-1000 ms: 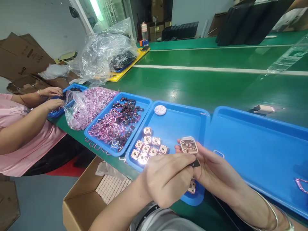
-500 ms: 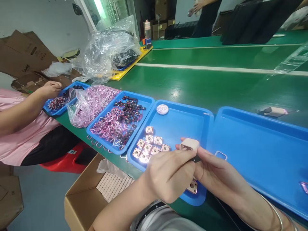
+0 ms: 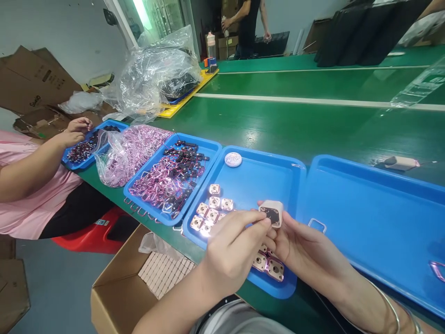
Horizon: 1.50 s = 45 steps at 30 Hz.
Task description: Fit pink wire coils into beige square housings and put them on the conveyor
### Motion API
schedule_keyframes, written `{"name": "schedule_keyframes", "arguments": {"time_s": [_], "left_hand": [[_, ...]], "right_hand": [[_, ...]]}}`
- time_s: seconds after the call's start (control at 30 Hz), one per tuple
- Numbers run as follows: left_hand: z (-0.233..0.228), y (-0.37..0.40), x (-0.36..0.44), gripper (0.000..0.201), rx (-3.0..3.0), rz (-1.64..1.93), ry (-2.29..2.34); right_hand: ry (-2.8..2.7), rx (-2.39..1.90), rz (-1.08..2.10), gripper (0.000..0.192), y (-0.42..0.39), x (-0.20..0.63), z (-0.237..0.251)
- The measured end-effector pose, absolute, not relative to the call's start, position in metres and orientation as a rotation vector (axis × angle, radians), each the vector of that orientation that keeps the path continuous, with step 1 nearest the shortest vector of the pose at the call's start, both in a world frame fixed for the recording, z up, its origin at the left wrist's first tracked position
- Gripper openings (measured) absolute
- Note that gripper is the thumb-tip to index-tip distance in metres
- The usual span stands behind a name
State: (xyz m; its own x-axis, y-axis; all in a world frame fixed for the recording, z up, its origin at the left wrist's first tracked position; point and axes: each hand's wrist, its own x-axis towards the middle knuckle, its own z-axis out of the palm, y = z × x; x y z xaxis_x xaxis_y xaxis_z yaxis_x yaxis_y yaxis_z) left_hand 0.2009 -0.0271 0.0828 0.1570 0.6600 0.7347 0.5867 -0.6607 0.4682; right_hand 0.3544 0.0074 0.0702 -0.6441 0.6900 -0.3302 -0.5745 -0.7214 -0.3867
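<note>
At the far left a co-worker in a pink top reaches a hand [image 3: 74, 131] into a small blue tray of dark beads [image 3: 85, 147] at the left edge of the green conveyor table [image 3: 313, 125]. Just right of it lies a clear bag of pink wire loops [image 3: 130, 150], then a blue tray of pink loops with black blocks [image 3: 172, 178]. Below the table edge stands an open cardboard box [image 3: 114, 287] with rows of pale pieces inside.

The next blue tray [image 3: 257, 178] holds a white round disc [image 3: 232, 159] near its far edge and a cluster of copper-coloured square plates [image 3: 210, 211] near its near-left corner; more such plates lie at its near edge, under the hands.

Over that tray's near-right part, the left hand [image 3: 231, 253] has thumb and forefinger pinched together at the face of a square beige part with a dark centre [image 3: 272, 212]. The right hand [image 3: 302, 246] grips that part from the side and below, fingers curled around it, a bangle on the wrist.

To the right, a large blue tray [image 3: 375, 208] carries a small wire loop [image 3: 317, 226] near its left edge. Beyond it a small white device [image 3: 401, 162] lies on the table.
</note>
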Motion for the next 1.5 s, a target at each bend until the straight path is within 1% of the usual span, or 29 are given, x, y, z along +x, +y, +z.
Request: {"name": "schedule_keyframes", "arguments": {"time_s": [0.2, 0.37, 0.47, 0.57, 0.63, 0.7, 0.8, 0.9, 1.0, 1.07, 1.17, 1.3, 1.37, 1.43, 1.5], "left_hand": [[0.082, -0.029, 0.207, 0.022, 2.391, 1.515, 1.426], [0.083, -0.027, 0.211, 0.012, 2.546, 1.524, 1.394], [0.089, -0.025, 0.208, 0.011, 2.604, 1.48, 1.268], [0.095, -0.021, 0.202, 0.011, 2.477, 1.404, 1.184], [0.097, -0.018, 0.198, 0.008, 2.362, 1.41, 1.282], [0.098, -0.016, 0.196, 0.008, 2.35, 1.43, 1.388], [0.099, -0.015, 0.195, 0.011, 2.507, 1.402, 1.417], [0.103, -0.015, 0.195, 0.013, 2.8, 1.259, 1.344], [0.107, -0.014, 0.193, 0.016, 2.965, 1.114, 1.279], [0.108, -0.012, 0.192, 0.013, 2.834, 1.111, 1.28], [0.109, -0.007, 0.19, 0.013, 2.341, 1.104, 1.233], [0.107, 0.0, 0.19, 0.024, 1.796, 1.032, 1.272], [0.103, 0.003, 0.19, 0.034, 1.619, 0.949, 1.315], [0.096, 0.003, 0.188, 0.049, 1.514, 0.901, 1.344], [0.088, 0.0, 0.184, 0.06, 1.487, 0.926, 1.385]], "right_hand": [[-0.363, -0.64, 2.247, 0.015, 0.006, 0.354, 0.059], [-0.434, -0.65, 2.262, 0.013, 0.004, 0.353, 0.059], [-0.44, -0.659, 2.263, 0.015, 0.004, 0.354, 0.057], [-0.422, -0.635, 2.268, 0.011, 0.005, 0.357, 0.056], [-0.429, -0.616, 2.272, 0.011, 0.006, 0.359, 0.056], [-0.476, -0.62, 2.273, 0.013, 0.007, 0.36, 0.056], [-0.599, -0.659, 2.239, 0.012, 0.009, 0.359, 0.056], [-0.661, -0.688, 2.213, 0.009, 0.01, 0.356, 0.06], [-0.654, -0.677, 2.224, 0.013, 0.009, 0.353, 0.067], [-0.647, -0.664, 2.242, 0.016, 0.009, 0.353, 0.071], [-0.61, -0.628, 2.293, 0.014, 0.008, 0.357, 0.073], [-0.594, -0.599, 2.306, 0.012, 0.002, 0.359, 0.07], [-0.686, -0.647, 2.305, 0.016, 0.003, 0.36, 0.071], [-0.863, -0.783, 2.21, 0.027, 0.016, 0.364, 0.074], [-1.115, -1.03, 1.861, 0.037, 0.046, 0.378, 0.08]]}}
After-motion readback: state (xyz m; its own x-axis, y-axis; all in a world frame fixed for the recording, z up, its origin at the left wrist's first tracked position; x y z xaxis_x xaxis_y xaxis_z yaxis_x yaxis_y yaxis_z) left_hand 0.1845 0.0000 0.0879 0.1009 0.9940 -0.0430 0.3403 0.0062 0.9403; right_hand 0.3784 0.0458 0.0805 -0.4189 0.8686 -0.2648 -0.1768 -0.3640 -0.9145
